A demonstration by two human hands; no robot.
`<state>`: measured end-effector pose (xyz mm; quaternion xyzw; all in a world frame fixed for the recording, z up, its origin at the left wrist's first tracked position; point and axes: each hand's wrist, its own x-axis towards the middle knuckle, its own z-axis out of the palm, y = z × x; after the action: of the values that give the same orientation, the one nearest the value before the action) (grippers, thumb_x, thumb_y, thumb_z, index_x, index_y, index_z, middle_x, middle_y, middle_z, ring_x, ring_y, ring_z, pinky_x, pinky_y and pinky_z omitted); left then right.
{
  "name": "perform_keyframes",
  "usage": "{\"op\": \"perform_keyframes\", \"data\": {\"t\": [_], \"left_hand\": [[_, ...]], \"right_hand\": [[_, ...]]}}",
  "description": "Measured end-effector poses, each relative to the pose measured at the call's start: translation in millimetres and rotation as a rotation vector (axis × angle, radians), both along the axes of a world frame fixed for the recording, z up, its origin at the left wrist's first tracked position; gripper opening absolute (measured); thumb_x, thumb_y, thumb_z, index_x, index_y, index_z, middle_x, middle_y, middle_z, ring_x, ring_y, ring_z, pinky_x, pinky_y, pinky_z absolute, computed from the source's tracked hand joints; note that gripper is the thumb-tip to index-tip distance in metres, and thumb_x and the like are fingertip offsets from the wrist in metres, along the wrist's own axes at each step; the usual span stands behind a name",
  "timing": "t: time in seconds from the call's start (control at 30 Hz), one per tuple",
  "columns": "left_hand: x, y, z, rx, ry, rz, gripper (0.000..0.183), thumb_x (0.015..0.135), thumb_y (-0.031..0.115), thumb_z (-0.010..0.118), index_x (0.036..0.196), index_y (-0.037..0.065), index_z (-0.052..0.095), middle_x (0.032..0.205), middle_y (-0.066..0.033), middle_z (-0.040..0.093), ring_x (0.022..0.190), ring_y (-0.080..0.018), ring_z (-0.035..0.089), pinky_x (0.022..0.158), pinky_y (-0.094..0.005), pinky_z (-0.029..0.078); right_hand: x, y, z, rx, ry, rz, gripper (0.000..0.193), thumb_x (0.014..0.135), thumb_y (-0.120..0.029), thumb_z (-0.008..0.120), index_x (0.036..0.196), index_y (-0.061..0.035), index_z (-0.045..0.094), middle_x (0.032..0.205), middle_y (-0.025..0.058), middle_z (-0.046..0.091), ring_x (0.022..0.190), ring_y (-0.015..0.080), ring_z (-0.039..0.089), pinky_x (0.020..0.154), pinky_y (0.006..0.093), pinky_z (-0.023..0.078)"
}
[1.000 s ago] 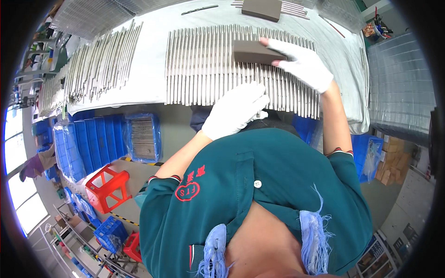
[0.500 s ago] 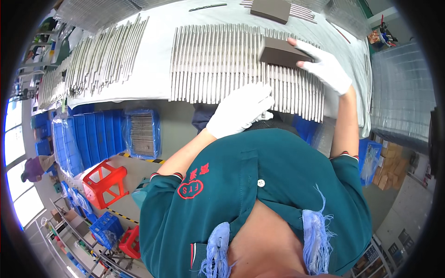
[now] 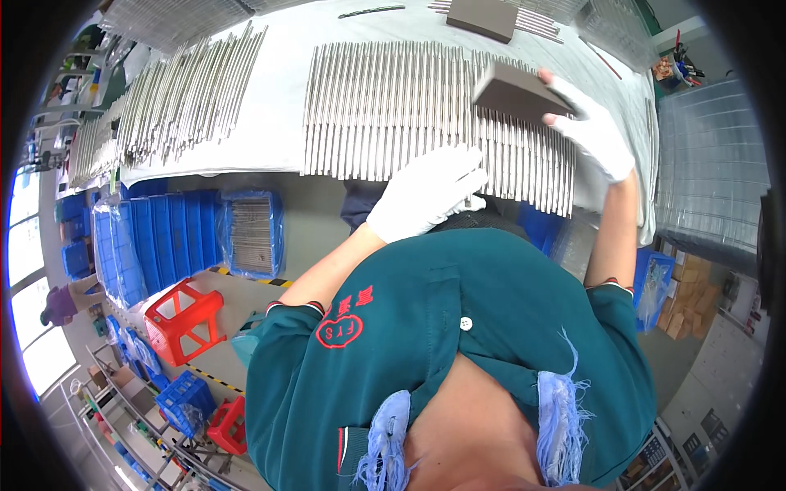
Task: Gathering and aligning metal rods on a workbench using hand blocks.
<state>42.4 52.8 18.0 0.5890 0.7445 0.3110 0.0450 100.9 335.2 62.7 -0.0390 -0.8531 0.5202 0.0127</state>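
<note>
A row of slim metal rods (image 3: 381,110) lies side by side on the white-covered table, ends toward me. At the near edge of this row, my left hand (image 3: 430,190), in a white glove, has its fingers closed on the end of one metal rod (image 3: 468,201). In my white-gloved right hand (image 3: 596,135) is a dark brown-grey block (image 3: 520,92), gripped at its right end between thumb and fingers. The block is tilted over the right part of the row; whether it touches the rods I cannot tell. Bare fingertips show past the right glove.
Another dark block (image 3: 483,18) rests on thin rods at the far side, with a drill bit (image 3: 371,11) to its left. More metal rods (image 3: 192,94) lie left. Clear plastic trays (image 3: 708,155) are stacked at right; blue crates (image 3: 164,245) and a red stool (image 3: 187,319) stand lower left.
My right hand has moved a little to the right with the block, which is now tilted more. My left hand stays almost in place at the rod end.
</note>
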Motion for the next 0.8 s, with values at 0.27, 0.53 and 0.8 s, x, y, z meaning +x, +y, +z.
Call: {"op": "perform_keyframes", "data": {"t": [0.27, 0.53, 0.8], "left_hand": [[3, -3, -15, 0.136, 0.01, 0.004, 0.039, 0.081, 0.023, 0.072, 0.114, 0.006, 0.061, 0.124, -0.0146, 0.06, 0.116, -0.0348, 0.056, 0.098, -0.0433, 0.046], [-2, -4, -24, 0.184, 0.03, -0.026, 0.042, 0.081, 0.021, 0.071, 0.119, 0.006, 0.061, 0.125, -0.0151, 0.06, 0.116, -0.035, 0.057, 0.099, -0.0453, 0.046], [-6, 0, -13, -0.029, 0.021, -0.056, 0.053, 0.081, 0.025, 0.073, 0.127, 0.004, 0.057, 0.131, -0.016, 0.057, 0.126, -0.0353, 0.05, 0.108, -0.0455, 0.039]], "right_hand": [[-17, -4, 4, 0.044, -0.041, 0.124, 0.05, 0.09, -0.017, 0.063, 0.139, -0.0164, 0.054, 0.136, 0.0031, 0.06, 0.125, 0.0162, 0.054, 0.107, 0.0288, 0.039], [-23, -24, -7, 0.074, 0.028, 0.098, 0.049, 0.089, -0.016, 0.064, 0.137, -0.014, 0.056, 0.136, 0.0045, 0.06, 0.125, 0.018, 0.055, 0.107, 0.0299, 0.04], [20, 32, -15, 0.085, 0.396, -0.541, 0.065, 0.091, -0.006, 0.065, 0.149, -0.0083, 0.038, 0.142, 0.0088, 0.048, 0.122, 0.0169, 0.052, 0.102, 0.0276, 0.042]]}}
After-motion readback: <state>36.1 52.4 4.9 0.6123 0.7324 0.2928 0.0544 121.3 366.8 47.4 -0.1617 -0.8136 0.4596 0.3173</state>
